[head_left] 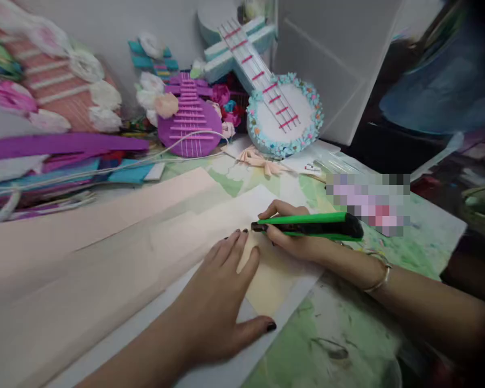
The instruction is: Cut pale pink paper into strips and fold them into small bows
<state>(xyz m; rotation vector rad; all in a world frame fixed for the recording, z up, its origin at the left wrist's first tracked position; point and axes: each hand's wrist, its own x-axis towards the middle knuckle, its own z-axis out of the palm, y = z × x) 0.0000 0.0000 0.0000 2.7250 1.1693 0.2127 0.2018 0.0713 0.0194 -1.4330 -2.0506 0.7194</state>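
My right hand (291, 231) is closed around a green and black utility knife (315, 225), its tip pointing left toward my left fingertips. Flat on the paper lies my left hand (220, 293), fingers spread, pressing near the knife's tip. Under both hands is a small pale yellow sheet (269, 285), partly covered by my left hand. It rests on white paper (262, 339). Long pale pink sheets (97, 285) stretch to the left, their near part beside my left forearm. The knife's blade is too small to make out.
Behind stand decorated instrument models: a purple one (189, 118), a white and turquoise one (285, 113) and a pink one (60, 81). Coloured strips (64, 145) and a white cord pile up at the left. A blurred-out packet (367, 205) lies right, on the green patterned tabletop (319, 334).
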